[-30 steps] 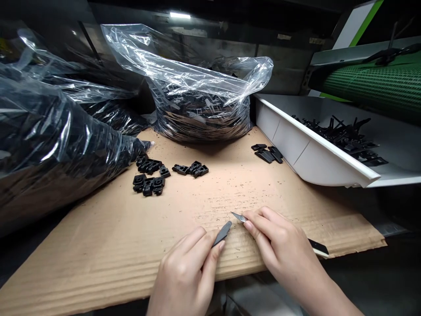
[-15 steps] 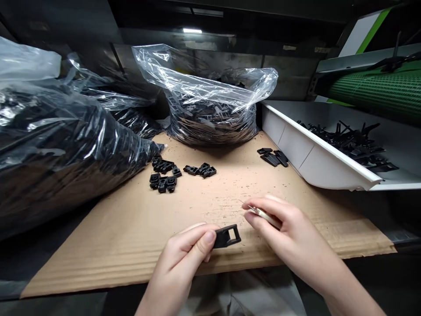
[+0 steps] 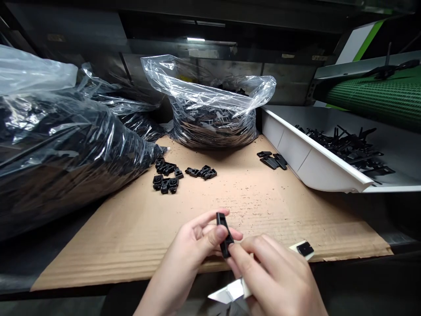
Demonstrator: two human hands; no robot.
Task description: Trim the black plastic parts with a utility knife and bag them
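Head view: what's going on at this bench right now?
A person holds a small black plastic part on edge between the thumb and fingers of the left hand, over the brown cardboard sheet. The right hand grips a white-handled utility knife and its fingertips touch the part. Loose black clips lie farther back, near the clear plastic bag of parts and the white tray.

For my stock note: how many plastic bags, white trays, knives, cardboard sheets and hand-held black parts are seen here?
Plastic bags: 3
White tray: 1
Knife: 1
Cardboard sheet: 1
Hand-held black part: 1
Total: 7
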